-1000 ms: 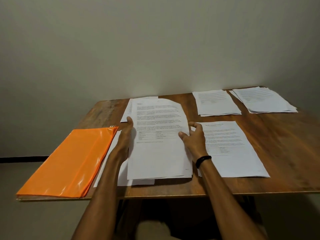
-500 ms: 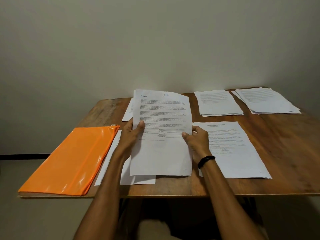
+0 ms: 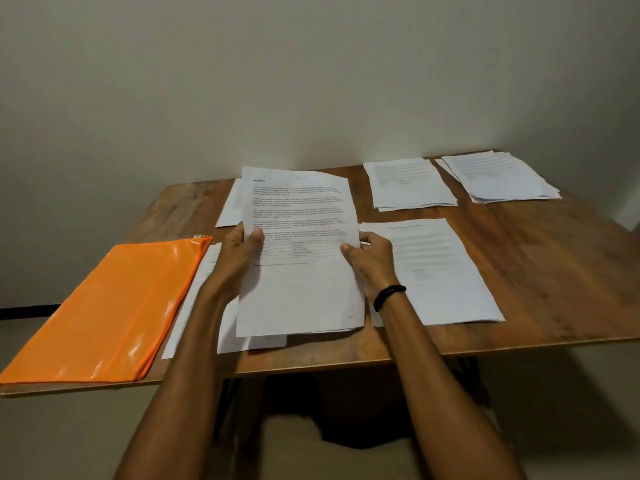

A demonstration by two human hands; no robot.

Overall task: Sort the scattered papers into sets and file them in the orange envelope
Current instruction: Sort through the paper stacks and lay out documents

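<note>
The held papers (image 3: 301, 292) are being kept up over the middle of the table (image 3: 554, 271). They are tilting so that the printed side is facing the person. Their bottom edge is hanging just above the near part of the table.

The left hand (image 3: 239, 261) is gripping the left edge about halfway up. Its thumb (image 3: 258, 234) is pressing on the front of the page. Its other fingers are going behind the page, so I cannot see them well. The right hand (image 3: 374, 265) is gripping the right edge at about the same height. Its thumb (image 3: 348, 249) is lying on the front, and its curled fingers (image 3: 372, 237) are wrapping around the edge. Both hands are clamping the papers, one on each side. A black band (image 3: 389, 295) is sitting on the right wrist.

Under the left arm, more white sheets (image 3: 194, 299) are lying flat on the table. Just left of them, the orange envelope (image 3: 110, 306) is lying flat at the near left corner. Just right of the right hand, a near pile (image 3: 446, 271) of printed pages is lying flat. A small far pile (image 3: 230, 206) is peeking out behind the left side of the held papers. Two back piles (image 3: 408, 183) are lying side by side at the far right of the table. A plain wall (image 3: 311, 81) is standing behind it all.
</note>
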